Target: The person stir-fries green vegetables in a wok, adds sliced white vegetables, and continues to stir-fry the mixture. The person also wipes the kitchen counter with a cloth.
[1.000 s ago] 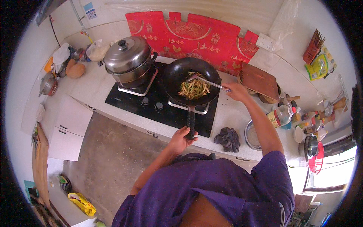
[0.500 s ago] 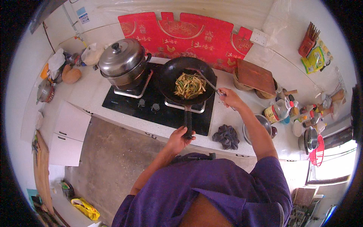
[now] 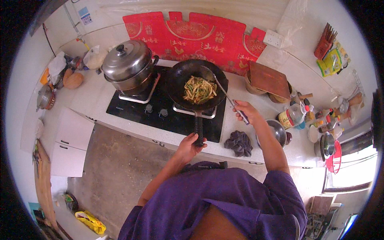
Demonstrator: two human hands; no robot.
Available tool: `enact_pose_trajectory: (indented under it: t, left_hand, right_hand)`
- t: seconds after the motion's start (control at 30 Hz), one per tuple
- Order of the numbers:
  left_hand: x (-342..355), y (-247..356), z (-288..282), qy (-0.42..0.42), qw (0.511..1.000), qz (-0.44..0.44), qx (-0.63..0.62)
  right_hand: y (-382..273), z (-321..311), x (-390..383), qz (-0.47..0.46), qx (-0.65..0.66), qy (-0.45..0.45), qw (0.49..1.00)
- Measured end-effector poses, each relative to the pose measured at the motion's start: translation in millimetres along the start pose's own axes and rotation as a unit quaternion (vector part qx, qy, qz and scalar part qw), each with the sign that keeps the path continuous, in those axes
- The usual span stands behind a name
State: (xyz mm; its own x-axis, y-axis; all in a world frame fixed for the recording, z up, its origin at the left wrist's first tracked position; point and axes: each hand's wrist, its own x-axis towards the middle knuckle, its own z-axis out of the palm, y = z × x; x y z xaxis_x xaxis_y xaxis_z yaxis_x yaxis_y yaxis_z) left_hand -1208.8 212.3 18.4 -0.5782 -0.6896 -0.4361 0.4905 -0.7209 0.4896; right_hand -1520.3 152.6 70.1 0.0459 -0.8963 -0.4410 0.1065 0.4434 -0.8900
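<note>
A black wok [image 3: 178, 90] rests on the right burner of the gas stove. Cooked strips of food [image 3: 200, 90], pale with bits of green, lie heaped in its middle. My left hand [image 3: 190, 147] is wrapped round the wok's black handle [image 3: 198, 124], on the side toward me. In my right hand [image 3: 245, 112] is the grip of a long metal ladle [image 3: 224, 91]. Its shaft slants over the wok's right rim, and its head is against the inner far wall, beyond the food. The head's shape is hard to make out against the dark metal.
A large lidded steel pot [image 3: 128, 64] stands on the left burner. Right of the stove are a dark crumpled cloth [image 3: 239, 144], a metal bowl [image 3: 276, 132] partly behind my right forearm, a wooden board [image 3: 270, 80] over containers, and several bottles [image 3: 292, 116]. Red sheeting [image 3: 192, 36] backs the stove.
My right hand has shifted slightly right and toward me, and the ladle's shaft now stands at a steeper slant. My left hand stays on the wok's handle.
</note>
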Motion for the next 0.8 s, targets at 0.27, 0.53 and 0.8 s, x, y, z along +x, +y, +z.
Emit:
enact_pose_trajectory:
  t: [0.27, 0.53, 0.8]
  left_hand:
    - [1, -1, -3, 0.003, 1.0, -0.004, -0.017]
    - [-1, 1, 3, -0.011, 1.0, -0.004, 0.0]
    - [-4, 2, 5, 0.008, 1.0, -0.001, 0.021]
  right_hand:
    - [-55, -11, -61, -0.026, -0.322, 0.064, 0.944]
    - [-47, 1, -67, 0.005, -0.266, 0.01, 0.964]
    - [-84, -13, -103, -0.067, -0.517, 0.004, 0.853]
